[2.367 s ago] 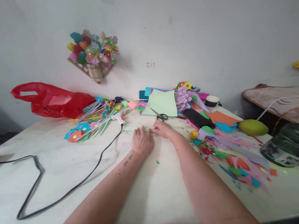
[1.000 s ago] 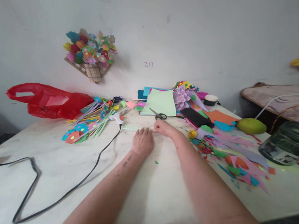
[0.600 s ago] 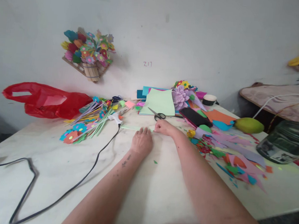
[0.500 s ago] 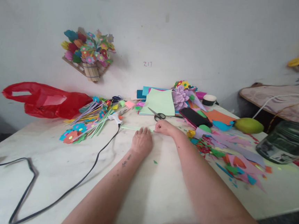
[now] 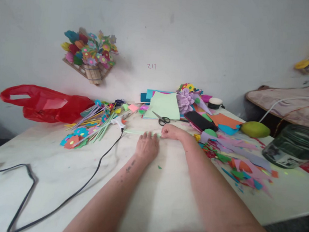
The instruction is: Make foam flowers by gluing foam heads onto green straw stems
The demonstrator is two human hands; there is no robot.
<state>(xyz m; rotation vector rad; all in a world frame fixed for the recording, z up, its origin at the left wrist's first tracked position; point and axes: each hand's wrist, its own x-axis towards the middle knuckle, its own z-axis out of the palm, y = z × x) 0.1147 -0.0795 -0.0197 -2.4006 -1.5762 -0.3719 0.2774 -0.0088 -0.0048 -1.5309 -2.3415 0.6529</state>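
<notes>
A narrow pale green paper strip (image 5: 133, 131) lies across the table between the glue gun and my hands. My left hand (image 5: 147, 147) rests flat on it, palm down with fingers stretched out. Just to the right, my right hand (image 5: 171, 132) is closed, its fingers pinching the strip's right end. Dark-handled scissors (image 5: 163, 119) lie right behind my right hand, partly over a pale green sheet (image 5: 164, 105). Left of the strip sits a white glue gun (image 5: 118, 122) with a black cord.
A red plastic bag (image 5: 50, 103) and paper flowers (image 5: 74, 138) with thin sticks lie on the left. Paper scraps (image 5: 244, 170), a black phone-like object (image 5: 201, 121), a green mango-like fruit (image 5: 255, 129) and a glass jar (image 5: 294, 146) stand to the right. The black cord (image 5: 83, 187) crosses the table's left side.
My right hand has shifted very slightly right, away from my left hand. My left hand stays flat on the strip. The whole view has drifted a little.
</notes>
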